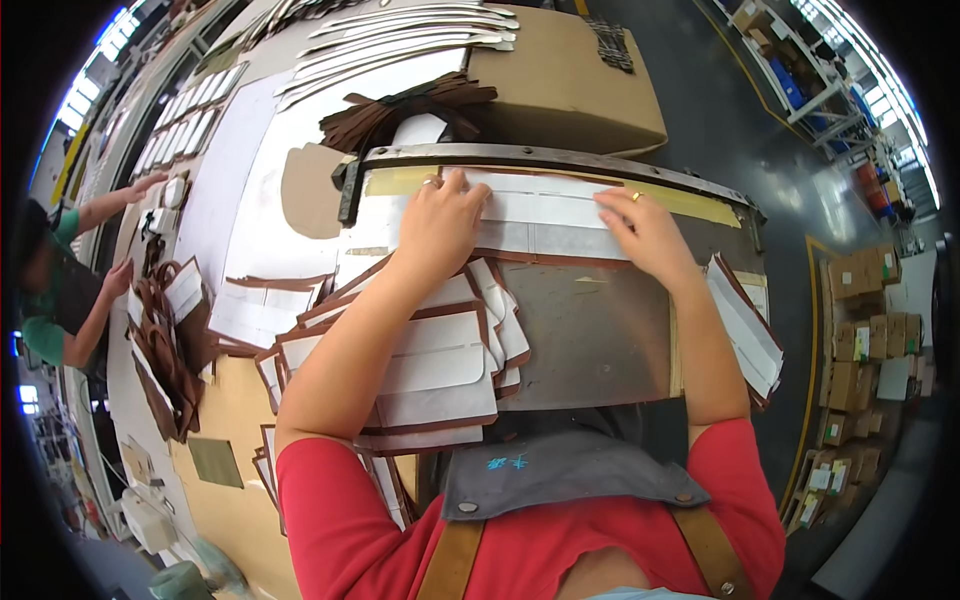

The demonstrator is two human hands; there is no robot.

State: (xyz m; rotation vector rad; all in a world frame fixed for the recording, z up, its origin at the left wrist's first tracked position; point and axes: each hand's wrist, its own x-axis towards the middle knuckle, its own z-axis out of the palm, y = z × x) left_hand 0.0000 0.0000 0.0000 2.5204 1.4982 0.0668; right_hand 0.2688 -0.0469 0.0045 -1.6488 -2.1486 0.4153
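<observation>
A long white panel with brown edging (550, 212) lies flat along the far side of a grey work plate (590, 345), close under a metal bar (560, 157). Over its left part, my left hand (445, 215) presses down with bent, parted fingers, the tips near the bar. My right hand (645, 228), wearing a ring, rests its spread fingers on the panel's right end. Neither hand is wrapped around anything; the undersides of the fingers are hidden. Beneath my left forearm, a fanned pile of similar brown-edged white panels (430, 385) overlaps the plate's left side.
More panels (748, 330) lean at the plate's right edge. Beyond the bar are a bundle of brown strips (400, 112), a cardboard box (560, 80) and rows of long white strips (400, 35). At far left, a co-worker's hands (120, 275) reach over another table.
</observation>
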